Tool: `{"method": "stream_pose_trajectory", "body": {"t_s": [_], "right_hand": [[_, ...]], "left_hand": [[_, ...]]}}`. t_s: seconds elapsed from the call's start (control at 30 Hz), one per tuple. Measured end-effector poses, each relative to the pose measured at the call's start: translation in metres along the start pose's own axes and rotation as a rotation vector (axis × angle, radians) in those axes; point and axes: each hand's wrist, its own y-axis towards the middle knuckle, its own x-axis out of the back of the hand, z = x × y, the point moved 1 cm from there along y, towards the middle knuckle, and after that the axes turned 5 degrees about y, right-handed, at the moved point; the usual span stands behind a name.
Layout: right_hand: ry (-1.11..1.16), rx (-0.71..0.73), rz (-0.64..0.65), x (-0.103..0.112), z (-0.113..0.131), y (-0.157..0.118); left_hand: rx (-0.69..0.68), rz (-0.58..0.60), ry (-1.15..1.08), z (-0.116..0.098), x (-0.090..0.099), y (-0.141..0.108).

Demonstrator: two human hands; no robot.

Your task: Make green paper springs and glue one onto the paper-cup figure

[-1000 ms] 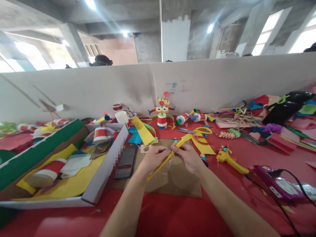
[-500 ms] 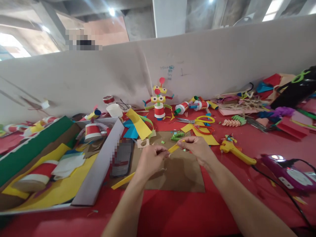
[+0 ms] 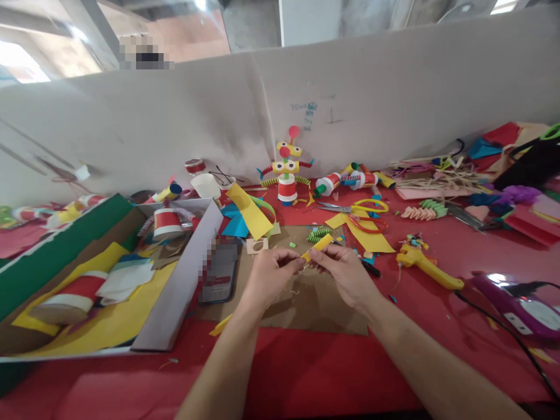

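Between my two hands is a narrow yellow paper strip (image 3: pixel 322 243), held above a brown cardboard sheet (image 3: pixel 324 312). My left hand (image 3: pixel 276 269) pinches the strip, and a yellow tail of paper shows below its wrist. My right hand (image 3: pixel 342 269) grips the strip near its far end, with thumb and fingers closed. Just beyond the fingers lies a green folded paper spring (image 3: pixel 318 235). A phone (image 3: pixel 220 273) rests left of my left hand. Paper-cup figures (image 3: pixel 287 188) with yellow heads and eyes stand by the wall.
On the left is an open box (image 3: pixel 175 291) holding paper and red-and-white cups. Scissors (image 3: pixel 370 205) lie on yellow paper behind my right hand. A yellow glue gun (image 3: pixel 429 267) and a purple device (image 3: pixel 520 303) with a cord are on the right.
My right hand has moved closer to my left, along the strip. The strip's free end now sticks up past the right fingers. The whole view has shifted slightly.
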Motion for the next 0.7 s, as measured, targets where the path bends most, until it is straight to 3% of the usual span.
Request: {"method": "stream_pose_trajectory", "body": {"t_s": [0.1, 0.2, 0.4, 0.5, 0.57, 0.63, 0.7], "right_hand": [[0.073, 0.014, -0.128, 0.006, 0.0, 0.003], [0.18, 0.017, -0.226, 0.019, 0.005, 0.01], [0.395, 0.11, -0.334, 0.035, 0.011, 0.02], [0.465, 0.176, -0.405, 0.037, 0.012, 0.019], [0.403, 0.154, -0.361, 0.029, 0.01, 0.015], [0.296, 0.067, -0.233, 0.014, 0.004, 0.008], [0.224, 0.009, -0.112, -0.002, -0.005, 0.001]], "left_hand": [[-0.01, 0.086, 0.011, 0.003, -0.003, -0.001], [-0.038, 0.075, 0.094, 0.004, -0.004, -0.002], [-0.086, -0.155, 0.35, 0.002, -0.007, -0.004], [-0.175, -0.314, 0.499, 0.006, -0.007, -0.004], [-0.302, -0.467, 0.604, 0.009, -0.007, -0.004], [-0.447, -0.589, 0.7, 0.01, -0.008, -0.006], [-0.548, -0.631, 0.769, 0.008, -0.013, -0.009]]}}
